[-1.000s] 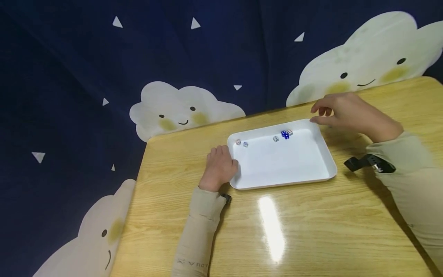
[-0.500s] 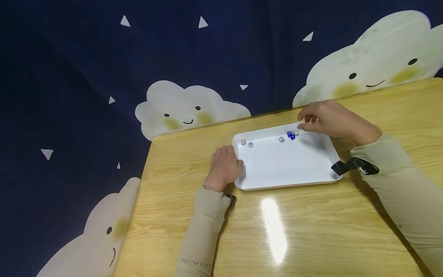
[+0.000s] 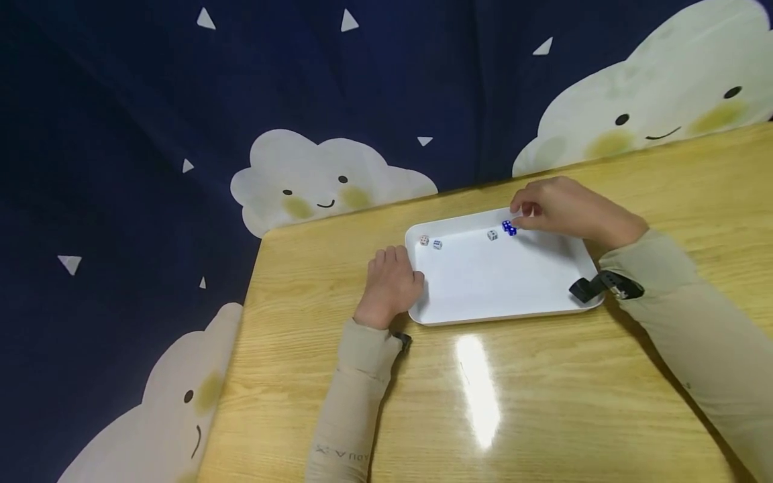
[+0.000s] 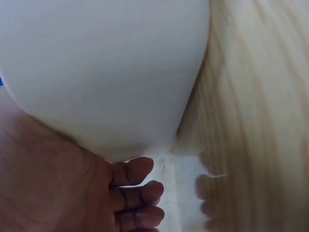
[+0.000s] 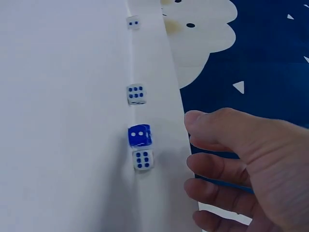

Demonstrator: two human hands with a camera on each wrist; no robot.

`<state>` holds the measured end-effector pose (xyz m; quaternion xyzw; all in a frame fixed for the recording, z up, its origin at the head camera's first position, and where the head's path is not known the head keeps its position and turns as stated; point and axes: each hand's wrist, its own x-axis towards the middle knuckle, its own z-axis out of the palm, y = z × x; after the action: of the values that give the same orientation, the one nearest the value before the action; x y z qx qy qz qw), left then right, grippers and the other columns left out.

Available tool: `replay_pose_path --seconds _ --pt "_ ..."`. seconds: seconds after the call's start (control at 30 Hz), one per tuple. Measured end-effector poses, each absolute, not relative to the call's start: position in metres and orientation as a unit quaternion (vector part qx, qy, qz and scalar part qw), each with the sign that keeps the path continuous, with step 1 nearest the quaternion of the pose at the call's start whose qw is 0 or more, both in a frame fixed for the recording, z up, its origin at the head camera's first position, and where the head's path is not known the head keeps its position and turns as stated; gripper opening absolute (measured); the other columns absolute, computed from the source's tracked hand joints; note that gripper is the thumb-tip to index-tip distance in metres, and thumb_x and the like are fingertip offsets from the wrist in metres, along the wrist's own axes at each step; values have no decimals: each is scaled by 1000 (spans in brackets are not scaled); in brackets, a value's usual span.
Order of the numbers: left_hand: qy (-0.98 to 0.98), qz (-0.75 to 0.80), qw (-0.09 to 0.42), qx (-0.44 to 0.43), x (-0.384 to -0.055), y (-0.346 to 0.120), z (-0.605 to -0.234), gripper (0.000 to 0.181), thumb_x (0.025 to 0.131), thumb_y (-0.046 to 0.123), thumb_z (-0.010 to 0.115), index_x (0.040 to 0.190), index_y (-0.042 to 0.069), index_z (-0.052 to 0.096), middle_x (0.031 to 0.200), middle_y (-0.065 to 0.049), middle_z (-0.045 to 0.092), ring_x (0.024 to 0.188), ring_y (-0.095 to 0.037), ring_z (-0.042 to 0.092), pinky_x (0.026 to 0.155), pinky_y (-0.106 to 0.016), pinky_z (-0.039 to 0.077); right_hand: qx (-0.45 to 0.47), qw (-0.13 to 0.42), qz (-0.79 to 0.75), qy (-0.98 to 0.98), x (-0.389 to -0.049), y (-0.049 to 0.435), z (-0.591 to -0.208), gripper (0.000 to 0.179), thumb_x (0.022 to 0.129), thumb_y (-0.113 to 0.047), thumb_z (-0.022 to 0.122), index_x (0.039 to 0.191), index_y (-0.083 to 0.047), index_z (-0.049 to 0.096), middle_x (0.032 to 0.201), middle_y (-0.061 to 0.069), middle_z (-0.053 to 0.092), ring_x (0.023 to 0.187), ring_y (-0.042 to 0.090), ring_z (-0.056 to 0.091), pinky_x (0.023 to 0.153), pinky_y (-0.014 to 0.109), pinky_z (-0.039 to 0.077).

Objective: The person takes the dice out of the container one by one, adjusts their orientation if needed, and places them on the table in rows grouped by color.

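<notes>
My left hand [image 3: 390,287] grips the left edge of a white tray [image 3: 483,282], its thumb over the rim; in the left wrist view the palm lies against the tray wall [image 4: 111,82]. My right hand [image 3: 568,211] hovers over the tray's back wall, fingers bent and spread, holding nothing in the right wrist view. Beside its fingertips lies a blue die [image 5: 140,136] with a white die [image 5: 143,160] against it. Another white die [image 3: 492,235] lies left of them. Two more white dice [image 3: 424,240] sit at the back left corner.
The tray stands on a wooden table [image 3: 302,302] near its back edge. A dark blue curtain [image 3: 362,74] with white clouds hangs behind and to the left. A black strap [image 3: 610,287] on the right wrist hangs over the tray's right edge.
My right hand has moved left and in over the tray's back wall, up to the dice. In the head view it now hides the white die beside the blue one. The left hand keeps its grip.
</notes>
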<state>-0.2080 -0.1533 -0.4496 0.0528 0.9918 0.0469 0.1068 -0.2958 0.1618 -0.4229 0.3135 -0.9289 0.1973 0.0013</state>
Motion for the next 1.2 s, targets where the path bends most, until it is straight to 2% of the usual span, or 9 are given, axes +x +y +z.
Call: replay_pose_path --seconds 0.43,0.73,1.2 --pt "993 35 106 41 -205 -159 -447 34 101 30 39 119 1 47 108 -11 46 101 -28 39 90 -38 35 343 9 199 -918 -289 151 -426 12 86 -20 81 95 -13 77 82 1 71 73 12 59 70 34 49" --pt "993 43 101 44 -199 -164 -446 33 100 28 37 117 1 48 107 -12 47 100 -30 39 90 -39 35 348 -6 189 -918 -288 146 -436 15 85 -18 82 96 -11 76 83 1 71 76 13 61 76 38 54" --pt "993 45 100 43 -196 -164 -444 32 100 26 36 116 0 47 108 -13 48 99 -30 38 89 -39 35 339 -26 184 -922 -286 144 -438 15 86 -17 81 98 -11 76 82 0 70 75 13 57 76 37 52"
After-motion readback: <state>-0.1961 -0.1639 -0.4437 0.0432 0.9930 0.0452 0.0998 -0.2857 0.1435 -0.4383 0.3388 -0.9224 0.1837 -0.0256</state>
